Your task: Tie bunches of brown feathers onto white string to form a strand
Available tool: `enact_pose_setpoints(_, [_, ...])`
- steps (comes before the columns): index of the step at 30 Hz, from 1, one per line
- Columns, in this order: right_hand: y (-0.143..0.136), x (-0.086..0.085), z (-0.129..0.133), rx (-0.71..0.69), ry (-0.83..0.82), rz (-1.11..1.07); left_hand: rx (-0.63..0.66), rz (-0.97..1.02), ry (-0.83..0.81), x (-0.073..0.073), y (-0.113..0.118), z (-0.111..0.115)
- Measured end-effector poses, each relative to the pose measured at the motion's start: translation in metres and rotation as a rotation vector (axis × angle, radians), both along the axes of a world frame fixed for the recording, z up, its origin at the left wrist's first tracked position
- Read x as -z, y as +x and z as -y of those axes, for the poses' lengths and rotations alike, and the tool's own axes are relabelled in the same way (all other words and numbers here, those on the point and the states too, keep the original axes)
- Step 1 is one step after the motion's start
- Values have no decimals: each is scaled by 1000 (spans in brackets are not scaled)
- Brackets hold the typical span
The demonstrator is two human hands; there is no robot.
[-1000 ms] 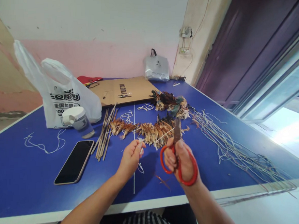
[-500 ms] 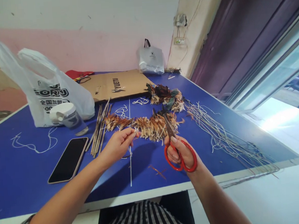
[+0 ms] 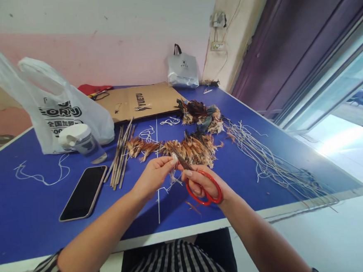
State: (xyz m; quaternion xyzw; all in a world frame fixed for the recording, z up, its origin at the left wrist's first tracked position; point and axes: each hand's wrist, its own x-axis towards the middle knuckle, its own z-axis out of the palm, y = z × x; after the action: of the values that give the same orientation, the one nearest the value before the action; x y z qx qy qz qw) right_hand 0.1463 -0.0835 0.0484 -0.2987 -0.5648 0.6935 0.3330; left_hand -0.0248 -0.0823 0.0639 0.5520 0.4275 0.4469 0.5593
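Observation:
My left hand [image 3: 152,176] is closed in a pinch on white string [image 3: 173,178], and loose ends of it hang below the fingertips. In my right hand [image 3: 197,180] are scissors with red handles [image 3: 219,191]. Their dark blades point up and left, right beside the pinched fingertips. Whether the blades touch the string I cannot tell. Just beyond both hands lies a row of brown and tan feather bundles [image 3: 197,149] on the blue table [image 3: 236,215]. Darker feather bundles [image 3: 195,110] lie farther back.
Thin sticks [image 3: 121,157] and a phone [image 3: 83,193] lie to the left. Behind them stand a clear cup [image 3: 90,146] and a white plastic bag [image 3: 58,107]. Flat cardboard [image 3: 120,103] and a silver bag [image 3: 182,71] are at the back. Long pale strands [image 3: 273,167] spread rightward.
My right hand has brought the scissors left, up to my left hand. My left hand has shifted slightly right, and hanging string now shows beneath its fingers.

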Motion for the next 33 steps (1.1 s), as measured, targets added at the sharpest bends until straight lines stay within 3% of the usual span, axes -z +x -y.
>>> enact_pose_setpoints(9, [-4,-6,-5,-57,-23,93,50,-69,34,1,-8,5])
enact_pose_setpoints(16, [9,-2,-9,-165,-114,-65,-20,-9,-37,8,-15,2])
enact_pose_setpoints(19, [20,-7,-12,-67,-81,-69,-54,9,-65,10,-22,1])
enact_pose_setpoints(21, [25,-9,-15,50,-21,46,-64,20,-82,10,-27,1])
enact_pose_setpoints(27, [17,3,-18,379,420,563,-45,235,-157,7,-38,2])
enact_pose_setpoints(30, [5,9,-18,403,499,619,-53,306,-179,5,-41,3])
enact_pose_setpoints(33, [-6,12,-17,288,395,499,-72,390,-210,3,-44,6])
